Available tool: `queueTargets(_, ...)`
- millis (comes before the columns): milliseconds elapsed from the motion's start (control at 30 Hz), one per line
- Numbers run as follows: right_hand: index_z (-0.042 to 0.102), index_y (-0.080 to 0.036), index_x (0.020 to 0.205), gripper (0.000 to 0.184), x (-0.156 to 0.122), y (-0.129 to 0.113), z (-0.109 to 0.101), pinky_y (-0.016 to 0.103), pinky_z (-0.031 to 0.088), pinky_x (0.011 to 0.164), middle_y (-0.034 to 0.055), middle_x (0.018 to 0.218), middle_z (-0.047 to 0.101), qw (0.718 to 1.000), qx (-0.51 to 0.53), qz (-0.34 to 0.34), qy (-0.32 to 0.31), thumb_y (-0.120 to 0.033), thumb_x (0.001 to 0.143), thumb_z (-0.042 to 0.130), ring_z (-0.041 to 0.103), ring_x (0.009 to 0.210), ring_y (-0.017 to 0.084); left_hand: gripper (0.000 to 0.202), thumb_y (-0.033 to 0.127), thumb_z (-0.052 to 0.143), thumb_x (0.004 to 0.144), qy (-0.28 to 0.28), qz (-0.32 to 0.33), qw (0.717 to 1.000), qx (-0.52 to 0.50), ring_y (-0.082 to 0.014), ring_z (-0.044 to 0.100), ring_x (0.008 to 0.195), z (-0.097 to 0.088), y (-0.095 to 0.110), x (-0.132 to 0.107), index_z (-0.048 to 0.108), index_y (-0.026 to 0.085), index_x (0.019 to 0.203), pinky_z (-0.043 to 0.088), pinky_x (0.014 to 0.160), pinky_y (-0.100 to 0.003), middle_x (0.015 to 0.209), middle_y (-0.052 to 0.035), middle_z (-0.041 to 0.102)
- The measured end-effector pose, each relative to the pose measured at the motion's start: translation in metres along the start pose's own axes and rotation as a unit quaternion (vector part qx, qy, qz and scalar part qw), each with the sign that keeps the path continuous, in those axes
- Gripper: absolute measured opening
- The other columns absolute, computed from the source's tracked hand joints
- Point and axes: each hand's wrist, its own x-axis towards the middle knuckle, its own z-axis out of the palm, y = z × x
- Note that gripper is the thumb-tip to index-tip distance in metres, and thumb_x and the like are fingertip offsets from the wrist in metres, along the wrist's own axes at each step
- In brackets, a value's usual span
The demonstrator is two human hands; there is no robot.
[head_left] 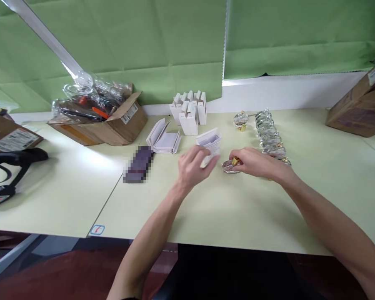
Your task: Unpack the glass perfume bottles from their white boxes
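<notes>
My right hand (251, 161) is closed in a pinch at the gold neck of a clear, round-bodied glass bottle (230, 167), which lies on the table. To its left, my left hand (192, 166) is in front of an open white box (213, 139), thumb and fingers apart. Whether its fingertips touch the box cannot be made out. Behind my right hand, a row of similar glass bottles (268, 133) runs toward the wall. One more bottle (240, 118) lies left of that row, with a small gold cap (242, 128) by it.
Several upright white boxes (189, 114) stand near the wall. An opened white carton holding flat white pieces (165, 139) lies beside a pixelated dark object (139, 164). Cardboard boxes (121, 125) are at left and right (359, 104); a black strapped device (15, 166) is at far left.
</notes>
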Motion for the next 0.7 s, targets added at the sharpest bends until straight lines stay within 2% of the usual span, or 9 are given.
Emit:
queueTargets(67, 0.066, -0.020, 0.094, 0.019, 0.000, 0.002, -0.001, 0.027, 0.029, 0.050, 0.0046, 0.079, 0.064, 1.000, 0.003, 0.006, -0.005, -0.037, 0.089, 0.059, 0.052, 0.058, 0.014, 0.032, 0.052, 0.063, 0.089, 0.090, -0.005, 0.996, 0.027, -0.0223, 0.063, 0.091, -0.008, -0.009, 0.006, 0.062, 0.021, 0.091, 0.051, 0.080, -0.035, 0.098, -0.0109, 0.065)
queueTargets(100, 0.067, -0.020, 0.094, 0.019, -0.001, 0.003, -0.003, 0.027, 0.029, 0.051, 0.0050, 0.081, 0.065, 1.000, 0.007, 0.007, -0.004, -0.037, 0.089, 0.059, 0.053, 0.058, 0.014, 0.034, 0.054, 0.065, 0.087, 0.110, -0.007, 0.993, 0.035, -0.0242, 0.062, 0.099, -0.009, -0.013, 0.009, 0.062, 0.021, 0.094, 0.051, 0.085, -0.038, 0.107, -0.0126, 0.064)
queueTargets(167, 0.068, -0.021, 0.096, 0.022, -0.005, 0.007, -0.008, 0.027, 0.032, 0.053, 0.0050, 0.082, 0.067, 1.000, 0.016, -0.001, 0.016, -0.040, 0.090, 0.059, 0.056, 0.060, 0.015, 0.039, 0.057, 0.068, 0.085, 0.095, -0.003, 0.995, 0.038, -0.0279, 0.057, 0.115, -0.009, -0.019, 0.013, 0.062, 0.021, 0.101, 0.050, 0.094, -0.043, 0.128, -0.0153, 0.056)
queueTargets(233, 0.069, -0.021, 0.098, 0.024, -0.010, 0.011, -0.015, 0.027, 0.035, 0.056, 0.0042, 0.080, 0.068, 0.997, 0.027, -0.021, 0.066, -0.042, 0.090, 0.060, 0.058, 0.064, 0.016, 0.042, 0.057, 0.068, 0.085, 0.051, 0.005, 0.998, 0.025, -0.0305, 0.051, 0.127, -0.005, -0.024, 0.015, 0.062, 0.022, 0.106, 0.049, 0.099, -0.046, 0.144, -0.0159, 0.044)
queueTargets(333, 0.070, -0.022, 0.100, 0.027, -0.020, 0.017, -0.027, 0.027, 0.039, 0.059, 0.0020, 0.074, 0.069, 0.983, 0.050, -0.057, 0.167, -0.045, 0.087, 0.065, 0.059, 0.063, 0.017, 0.038, 0.052, 0.068, 0.087, -0.001, 0.009, 1.000, -0.007, -0.0304, 0.050, 0.131, 0.005, -0.031, 0.012, 0.062, 0.022, 0.110, 0.050, 0.102, -0.046, 0.152, -0.0151, 0.035)
queueTargets(433, 0.072, -0.023, 0.100, 0.030, -0.028, 0.017, -0.034, 0.029, 0.042, 0.058, 0.0014, 0.074, 0.070, 0.958, 0.088, -0.094, 0.257, -0.048, 0.083, 0.069, 0.060, 0.061, 0.017, 0.026, 0.040, 0.065, 0.092, -0.028, -0.007, 0.998, -0.051, -0.0255, 0.057, 0.122, 0.015, -0.036, 0.007, 0.063, 0.022, 0.110, 0.055, 0.096, -0.041, 0.146, -0.0133, 0.043)
queueTargets(567, 0.072, -0.024, 0.102, 0.032, -0.027, 0.002, -0.037, 0.032, 0.049, 0.062, 0.0027, 0.085, 0.074, 0.919, 0.163, -0.128, 0.334, -0.048, 0.081, 0.072, 0.066, 0.068, 0.020, 0.019, 0.029, 0.064, 0.093, -0.053, -0.012, 0.992, -0.118, -0.0208, 0.063, 0.113, 0.018, -0.037, 0.005, 0.064, 0.021, 0.110, 0.058, 0.091, -0.035, 0.131, -0.0104, 0.057)
queueTargets(633, 0.072, -0.023, 0.102, 0.032, -0.019, -0.008, -0.037, 0.033, 0.051, 0.064, 0.0040, 0.092, 0.074, 0.908, 0.196, -0.144, 0.341, -0.046, 0.080, 0.073, 0.068, 0.072, 0.020, 0.019, 0.028, 0.065, 0.092, -0.064, 0.005, 0.987, -0.145, -0.0200, 0.065, 0.108, 0.017, -0.036, 0.006, 0.065, 0.022, 0.109, 0.057, 0.093, -0.035, 0.119, -0.0087, 0.064)
queueTargets(700, 0.072, -0.022, 0.102, 0.030, -0.009, -0.017, -0.038, 0.033, 0.052, 0.065, 0.0048, 0.096, 0.074, 0.911, 0.218, -0.161, 0.310, -0.044, 0.081, 0.073, 0.069, 0.074, 0.020, 0.018, 0.028, 0.066, 0.091, -0.066, 0.015, 0.984, -0.164, -0.0205, 0.067, 0.104, 0.016, -0.035, 0.007, 0.067, 0.022, 0.108, 0.057, 0.093, -0.036, 0.110, -0.0074, 0.069)
